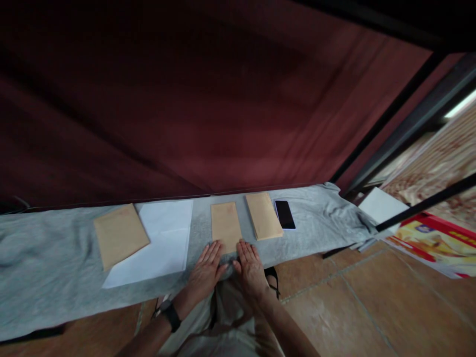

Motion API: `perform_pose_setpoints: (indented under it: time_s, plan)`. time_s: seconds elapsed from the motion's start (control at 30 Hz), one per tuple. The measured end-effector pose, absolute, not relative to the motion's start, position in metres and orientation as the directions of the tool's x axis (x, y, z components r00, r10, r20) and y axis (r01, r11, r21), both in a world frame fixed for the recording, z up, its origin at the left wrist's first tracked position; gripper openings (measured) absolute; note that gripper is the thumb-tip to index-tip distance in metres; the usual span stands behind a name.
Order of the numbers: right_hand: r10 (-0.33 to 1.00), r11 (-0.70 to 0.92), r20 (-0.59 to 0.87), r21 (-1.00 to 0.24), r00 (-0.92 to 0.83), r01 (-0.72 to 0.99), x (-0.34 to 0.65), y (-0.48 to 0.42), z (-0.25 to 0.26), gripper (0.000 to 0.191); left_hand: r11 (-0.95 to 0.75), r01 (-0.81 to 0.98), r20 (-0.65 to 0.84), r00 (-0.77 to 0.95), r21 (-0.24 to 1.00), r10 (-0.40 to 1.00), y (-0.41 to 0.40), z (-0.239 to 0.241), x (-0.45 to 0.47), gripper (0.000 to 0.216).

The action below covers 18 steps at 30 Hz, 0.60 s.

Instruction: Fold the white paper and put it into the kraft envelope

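A brown paper envelope (225,222) lies flat on the grey cloth in front of me. My left hand (206,269) rests on its near left corner, fingers stretched out. On the near right corner lie the fingertips of my right hand (251,267), also extended and flat. Just right of it is a neat stack of brown envelopes (264,215). Further left, a larger-looking brown envelope (121,235) lies askew, partly over white paper sheets (167,243). Neither hand grasps anything.
The long narrow surface is covered with a grey cloth (312,213). A dark phone (285,214) lies right of the stack. Behind rises a dark red curtain (223,124). At right stand black metal bars (386,119) and a red and yellow printed box (439,240) above the tiled floor (334,302).
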State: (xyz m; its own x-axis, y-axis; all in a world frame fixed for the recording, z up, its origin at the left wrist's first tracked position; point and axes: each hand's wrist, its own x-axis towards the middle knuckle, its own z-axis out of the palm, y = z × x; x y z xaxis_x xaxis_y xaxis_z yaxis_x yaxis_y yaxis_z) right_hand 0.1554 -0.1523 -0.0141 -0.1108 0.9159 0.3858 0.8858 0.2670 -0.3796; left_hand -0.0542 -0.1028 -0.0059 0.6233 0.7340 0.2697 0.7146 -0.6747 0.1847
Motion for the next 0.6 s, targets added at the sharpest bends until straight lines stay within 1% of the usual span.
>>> perform_pose_setpoints:
  time_s: [0.1,0.27,0.4,0.6]
  plan:
    - [0.924,0.253,0.367,-0.389,-0.102,0.886,0.154,-0.154,-0.011,0.054,-0.707,0.669,0.244,0.663,0.229,0.707,-0.065,0.008,-0.032,0.062]
    - [0.927,0.232,0.369,-0.425,-0.067,0.875,0.151,-0.155,-0.006,0.054,-0.671,0.670,0.164,0.658,0.318,0.735,0.028,0.022,0.002,0.061]
    - [0.925,0.209,0.378,-0.437,-0.032,0.875,0.149,-0.154,-0.007,0.053,-0.683,0.660,0.081,0.698,0.313,0.711,0.076,0.022,0.006,0.063]
    - [0.931,0.192,0.366,-0.461,-0.012,0.866,0.147,-0.153,-0.011,0.053,-0.694,0.664,0.043,0.713,0.280,0.700,0.091,0.012,0.004,0.060]
